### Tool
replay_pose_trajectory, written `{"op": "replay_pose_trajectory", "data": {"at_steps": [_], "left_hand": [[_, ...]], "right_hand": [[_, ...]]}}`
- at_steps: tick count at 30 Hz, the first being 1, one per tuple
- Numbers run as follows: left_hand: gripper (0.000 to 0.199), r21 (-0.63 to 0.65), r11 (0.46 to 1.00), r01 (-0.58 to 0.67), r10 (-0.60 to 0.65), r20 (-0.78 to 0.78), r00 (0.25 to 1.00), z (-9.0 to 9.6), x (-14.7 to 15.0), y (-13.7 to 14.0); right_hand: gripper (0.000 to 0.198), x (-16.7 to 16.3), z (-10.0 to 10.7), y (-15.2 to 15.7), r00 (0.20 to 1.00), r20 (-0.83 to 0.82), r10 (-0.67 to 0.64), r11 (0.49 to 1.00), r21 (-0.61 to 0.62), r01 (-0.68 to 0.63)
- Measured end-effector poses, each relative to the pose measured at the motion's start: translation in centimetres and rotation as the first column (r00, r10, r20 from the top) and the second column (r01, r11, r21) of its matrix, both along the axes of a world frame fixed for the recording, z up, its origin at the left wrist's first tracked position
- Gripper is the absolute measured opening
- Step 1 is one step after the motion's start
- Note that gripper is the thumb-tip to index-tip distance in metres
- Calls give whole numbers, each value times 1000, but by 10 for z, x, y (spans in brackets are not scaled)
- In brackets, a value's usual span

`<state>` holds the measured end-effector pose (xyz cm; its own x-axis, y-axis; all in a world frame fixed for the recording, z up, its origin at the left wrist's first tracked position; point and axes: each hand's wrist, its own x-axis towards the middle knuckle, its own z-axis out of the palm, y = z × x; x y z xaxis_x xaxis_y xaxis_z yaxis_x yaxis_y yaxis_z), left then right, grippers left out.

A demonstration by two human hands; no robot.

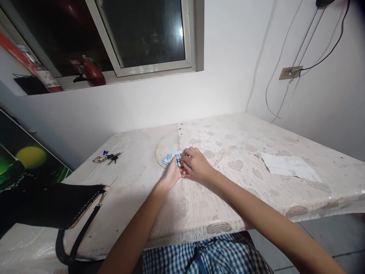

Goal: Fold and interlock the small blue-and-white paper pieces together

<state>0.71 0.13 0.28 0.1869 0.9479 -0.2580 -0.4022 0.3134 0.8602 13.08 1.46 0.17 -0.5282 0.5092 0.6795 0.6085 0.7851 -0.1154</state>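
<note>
Over the middle of the table, my left hand (172, 172) and my right hand (197, 163) come together, with fingers closed. Between them is a small blue-and-white printed piece (179, 160), partly covered by my fingers; whether it is paper, card or plastic I cannot tell. Another blue-and-white patch (167, 158) shows just left of my fingers, perhaps part of the same piece. Beneath both hands is a round pale mat (159, 150) that blends with the patterned tablecloth (148, 205). Some white material peeks out under my left hand.
Keys (114, 156) lie at the left, behind a black bag (57, 203) with a strap hanging over the table's front edge. A torn white sheet (289, 166) lies at the right. Behind are the wall, a window sill with a bottle (47, 78), and a wall socket (290, 72) with cables.
</note>
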Motion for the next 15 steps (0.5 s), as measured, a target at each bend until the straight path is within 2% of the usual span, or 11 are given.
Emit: {"op": "replay_pose_trajectory", "data": {"at_steps": [4, 6, 8, 10, 12, 15], "left_hand": [[17, 108, 990, -95, 93, 16, 995, -2, 2, 0], [16, 140, 983, -119, 119, 7, 993, -3, 0, 1], [20, 151, 981, -121, 124, -6, 992, -2, -2, 2], [24, 170, 975, -139, 144, -14, 990, -1, -4, 2], [24, 191, 966, -174, 181, -22, 983, -1, -5, 3], [22, 209, 950, -233, 242, -20, 970, -1, -6, 5]], "right_hand": [[24, -1, 2, -3, 997, -40, 60, 994, -84, -63], [26, -1, 2, -1, 986, -143, 81, 983, -150, -103], [28, 1, 0, 6, 960, -278, 27, 976, -199, -85], [31, 6, -5, 16, 937, -336, -93, 969, -246, 8], [34, 10, -13, 28, 950, -242, -198, 944, -307, 119], [40, 15, -24, 40, 973, -2, -230, 902, -376, 212]]}}
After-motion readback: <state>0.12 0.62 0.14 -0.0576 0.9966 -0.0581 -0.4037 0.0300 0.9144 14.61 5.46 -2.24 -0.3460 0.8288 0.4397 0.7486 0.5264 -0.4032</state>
